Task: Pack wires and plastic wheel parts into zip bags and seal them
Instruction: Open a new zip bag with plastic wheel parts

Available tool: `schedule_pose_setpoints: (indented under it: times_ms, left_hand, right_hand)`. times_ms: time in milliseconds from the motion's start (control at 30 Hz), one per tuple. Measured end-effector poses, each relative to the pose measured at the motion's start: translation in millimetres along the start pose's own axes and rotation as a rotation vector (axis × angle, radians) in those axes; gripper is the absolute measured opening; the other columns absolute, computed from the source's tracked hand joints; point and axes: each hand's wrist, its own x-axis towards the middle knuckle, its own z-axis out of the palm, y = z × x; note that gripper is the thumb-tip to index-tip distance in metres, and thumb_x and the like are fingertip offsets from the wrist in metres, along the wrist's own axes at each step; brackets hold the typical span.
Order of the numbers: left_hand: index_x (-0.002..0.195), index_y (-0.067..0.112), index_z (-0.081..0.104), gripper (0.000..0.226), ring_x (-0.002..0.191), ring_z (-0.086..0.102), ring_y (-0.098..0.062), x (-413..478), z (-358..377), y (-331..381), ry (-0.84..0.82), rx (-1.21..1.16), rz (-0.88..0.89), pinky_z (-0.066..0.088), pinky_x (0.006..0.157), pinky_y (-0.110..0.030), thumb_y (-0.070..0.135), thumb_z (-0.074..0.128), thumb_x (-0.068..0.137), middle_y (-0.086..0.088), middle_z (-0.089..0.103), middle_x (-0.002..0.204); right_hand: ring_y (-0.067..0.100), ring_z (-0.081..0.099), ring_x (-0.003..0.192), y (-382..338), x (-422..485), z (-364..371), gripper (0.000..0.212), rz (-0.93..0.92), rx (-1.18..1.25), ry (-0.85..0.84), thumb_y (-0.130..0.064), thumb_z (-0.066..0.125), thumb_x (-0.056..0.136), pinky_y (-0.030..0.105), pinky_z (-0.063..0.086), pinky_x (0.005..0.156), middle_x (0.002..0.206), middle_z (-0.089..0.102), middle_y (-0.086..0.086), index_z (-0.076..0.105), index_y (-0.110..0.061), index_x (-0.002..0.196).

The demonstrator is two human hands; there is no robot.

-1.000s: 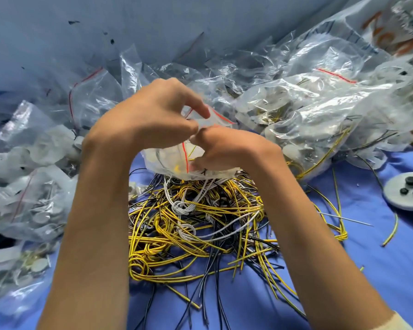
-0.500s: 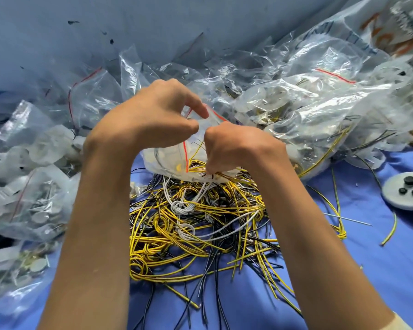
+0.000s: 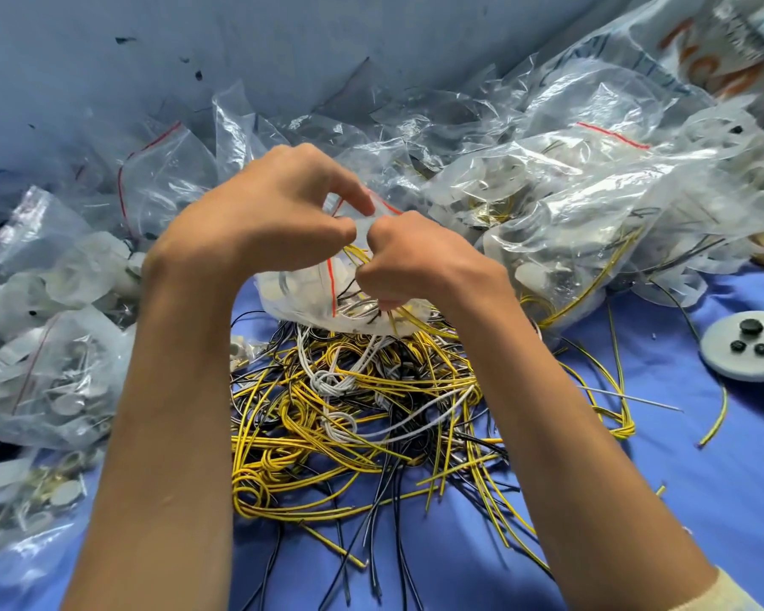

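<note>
Between my two hands, just above the heap of loose wires (image 3: pixel 349 412), hung the zip bag (image 3: pixel 301 297), and that was the thing to watch. My left hand (image 3: pixel 274 222) pinched its upper edge between thumb and forefinger, and my right hand (image 3: pixel 420 266) was curled tight on the same edge, with the two thumbs almost touching, so both hands were clamped on the bag and neither was free. The bag's body sagged down and slightly towards the left hand, its bottom touching the wire heap. Its red zip strip (image 3: pixel 332 284) showed in bent pieces, one running down under the left thumb and another slanting away beyond the fingers, so I judged the mouth to be folded, not lying straight between the hands. Sealing would depend on drawing that strip out along one line, and the right hand looked better placed to slide along it. Yellow wire ends showed under the right fingers, and I could not tell whether they lay inside the film or crossed the mouth. The film was thin, clear and crinkled, with pale, rounded plastic pieces bulging inside. The loose wires were springy yellow, black and white strands, looped and knotted. Filled bags (image 3: pixel 570 222) were heaped beyond the right hand, and more bags (image 3: pixel 54 346) lay outside the left forearm, all on a blue sheet (image 3: pixel 680 478).
</note>
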Motion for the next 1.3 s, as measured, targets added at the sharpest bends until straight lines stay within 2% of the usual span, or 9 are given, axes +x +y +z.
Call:
schedule_pose_setpoints:
  times_ms: [200, 433, 567, 700, 833, 967, 1100, 1200, 1300]
  left_hand:
    - [0.106, 0.027, 0.071, 0.038, 0.052, 0.042, -0.009, 1, 1, 0, 0.023, 0.013, 0.012, 0.032, 0.051, -0.02, 0.007, 0.054, 0.08, 0.009, 0.047, 0.06]
    - [0.104, 0.031, 0.071, 0.039, 0.044, 0.045, -0.003, 1, 1, -2, 0.011, -0.002, 0.009, 0.028, 0.04, -0.012, 0.008, 0.054, 0.078, 0.002, 0.048, 0.056]
    - [0.106, 0.025, 0.071, 0.037, 0.041, 0.045, 0.004, 3, 1, -4, 0.018, -0.007, 0.005, 0.029, 0.037, -0.008, 0.006, 0.054, 0.079, 0.007, 0.044, 0.053]
    - [0.118, 0.024, 0.063, 0.041, 0.071, 0.045, -0.002, 7, 8, -5, 0.027, 0.058, 0.019, 0.034, 0.064, -0.012, 0.016, 0.061, 0.077, 0.008, 0.048, 0.076]
    - [0.129, 0.018, 0.049, 0.077, 0.098, 0.039, -0.008, 11, 17, -4, -0.025, 0.119, 0.061, 0.029, 0.085, -0.018, 0.046, 0.061, 0.058, 0.008, 0.039, 0.106]
    - [0.139, 0.019, 0.036, 0.085, 0.108, 0.036, -0.01, 11, 20, -7, -0.122, 0.144, 0.063, 0.03, 0.091, -0.02, 0.034, 0.065, 0.06, 0.003, 0.035, 0.129]
    - [0.142, 0.023, 0.032, 0.076, 0.099, 0.043, -0.01, 10, 17, -11, -0.188, 0.091, 0.048, 0.037, 0.084, -0.022, 0.012, 0.063, 0.073, 0.012, 0.031, 0.123]
    - [0.141, 0.022, 0.036, 0.072, 0.103, 0.046, -0.01, 9, 15, -10, -0.178, 0.053, 0.081, 0.038, 0.087, -0.02, 0.002, 0.059, 0.076, 0.011, 0.033, 0.122]
    - [0.139, 0.017, 0.04, 0.067, 0.107, 0.046, -0.012, 8, 14, -10, -0.119, 0.046, 0.128, 0.038, 0.09, -0.02, -0.002, 0.055, 0.076, 0.005, 0.036, 0.125]
  right_hand:
    - [0.024, 0.043, 0.071, -3, 13, 20, 0.016, -0.089, 0.035, 0.105, -0.002, 0.049, 0.082, 0.024, 0.032, 0.054, 0.066, 0.037, 0.003, 0.04, -0.009, 0.071]
    - [0.023, 0.05, 0.074, -2, 10, 10, 0.006, -0.177, -0.164, -0.175, -0.01, 0.048, 0.087, 0.027, 0.038, 0.056, 0.081, 0.05, 0.004, 0.049, -0.011, 0.081]
    - [0.025, 0.059, 0.104, 3, 5, -5, 0.049, -0.096, -0.24, -0.244, -0.035, 0.068, 0.083, 0.033, 0.05, 0.084, 0.114, 0.063, 0.003, 0.054, -0.018, 0.126]
    - [0.021, 0.065, 0.08, 3, 2, -2, 0.038, -0.062, -0.296, -0.299, -0.013, 0.065, 0.075, 0.025, 0.05, 0.067, 0.084, 0.065, 0.0, 0.062, -0.016, 0.113]
    - [0.019, 0.057, 0.065, 2, 2, 3, 0.02, -0.085, -0.289, -0.276, -0.008, 0.061, 0.073, 0.021, 0.042, 0.051, 0.076, 0.06, 0.002, 0.061, -0.016, 0.092]
    - [0.024, 0.06, 0.08, 5, 3, 2, 0.03, -0.092, -0.229, -0.238, -0.013, 0.058, 0.077, 0.025, 0.045, 0.062, 0.09, 0.06, 0.004, 0.06, -0.016, 0.107]
    - [0.022, 0.055, 0.075, 5, 5, -3, 0.032, -0.143, -0.093, -0.054, -0.013, 0.055, 0.08, 0.026, 0.039, 0.058, 0.084, 0.055, 0.003, 0.06, -0.015, 0.112]
    - [0.023, 0.053, 0.084, 2, 9, 2, 0.026, -0.217, 0.032, 0.118, -0.007, 0.052, 0.077, 0.027, 0.044, 0.066, 0.093, 0.057, 0.005, 0.06, -0.013, 0.102]
    - [0.022, 0.046, 0.077, -2, 14, 12, 0.019, -0.316, 0.089, 0.178, -0.001, 0.051, 0.075, 0.023, 0.034, 0.054, 0.075, 0.05, 0.001, 0.055, -0.015, 0.087]
